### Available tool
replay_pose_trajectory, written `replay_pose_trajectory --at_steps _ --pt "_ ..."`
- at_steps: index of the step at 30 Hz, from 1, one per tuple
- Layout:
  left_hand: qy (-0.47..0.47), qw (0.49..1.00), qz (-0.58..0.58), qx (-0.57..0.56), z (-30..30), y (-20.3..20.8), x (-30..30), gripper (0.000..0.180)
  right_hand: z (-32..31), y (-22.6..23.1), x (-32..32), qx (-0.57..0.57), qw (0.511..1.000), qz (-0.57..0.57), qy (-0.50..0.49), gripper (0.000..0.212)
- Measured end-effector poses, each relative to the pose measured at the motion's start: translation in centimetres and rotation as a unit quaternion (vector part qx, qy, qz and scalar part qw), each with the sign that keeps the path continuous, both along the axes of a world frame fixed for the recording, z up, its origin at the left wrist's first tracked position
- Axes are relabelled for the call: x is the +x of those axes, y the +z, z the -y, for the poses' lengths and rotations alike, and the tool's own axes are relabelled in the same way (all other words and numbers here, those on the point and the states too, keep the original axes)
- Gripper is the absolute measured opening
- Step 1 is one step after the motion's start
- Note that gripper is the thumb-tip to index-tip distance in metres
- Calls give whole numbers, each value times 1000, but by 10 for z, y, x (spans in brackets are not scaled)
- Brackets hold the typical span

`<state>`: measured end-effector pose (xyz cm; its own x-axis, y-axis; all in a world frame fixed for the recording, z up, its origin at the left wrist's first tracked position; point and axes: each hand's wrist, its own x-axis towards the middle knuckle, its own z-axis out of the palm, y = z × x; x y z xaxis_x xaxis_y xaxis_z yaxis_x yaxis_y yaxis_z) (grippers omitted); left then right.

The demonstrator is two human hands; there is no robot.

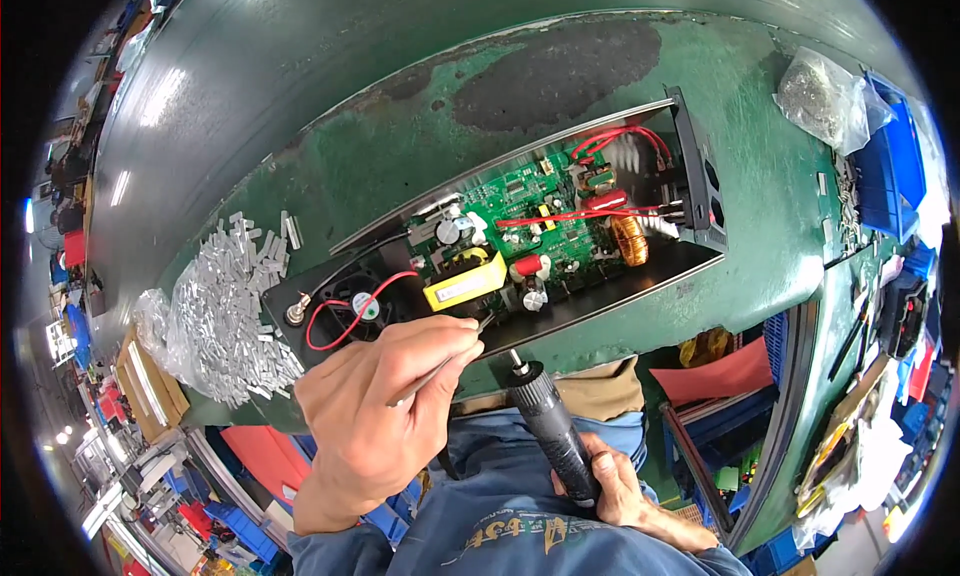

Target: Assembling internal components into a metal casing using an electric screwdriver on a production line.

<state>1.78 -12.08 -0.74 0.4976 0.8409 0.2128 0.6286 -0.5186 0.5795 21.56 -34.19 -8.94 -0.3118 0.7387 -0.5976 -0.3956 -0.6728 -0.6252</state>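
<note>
My left hand (375,411) pinches slim metal tweezers (425,378), their tip at the near wall of a black metal case (600,301). Inside the case lies a green circuit board (510,191) with a yellow transformer (466,281), a copper coil (630,240) and red wires. A round fan (368,304) sits at the case's left end. Closed round the lower body of a black electric screwdriver (548,426) is my right hand (615,484). The screwdriver's bit points up toward the near edge of the case, just right of the tweezers. Whether the tweezers grip anything is too small to tell.
Loose silver metal pieces (225,311) are heaped on the green bench (400,126), left of the case. At the far right stand a clear plastic bag (822,98) of small parts and a blue bin (890,181). A drawer with a red sheet (715,374) lies below the bench edge.
</note>
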Motion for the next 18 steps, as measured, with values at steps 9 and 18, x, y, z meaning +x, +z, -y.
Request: replay_pose_trajectory --at_steps 9,18 --pt "0 1000 19 -24 1 1 -2 21 -8 3 -3 -15 1000 -22 -15 89" --pt "71 981 172 -46 5 14 -4 11 -6 4 -3 -24 1000 10 -10 89"
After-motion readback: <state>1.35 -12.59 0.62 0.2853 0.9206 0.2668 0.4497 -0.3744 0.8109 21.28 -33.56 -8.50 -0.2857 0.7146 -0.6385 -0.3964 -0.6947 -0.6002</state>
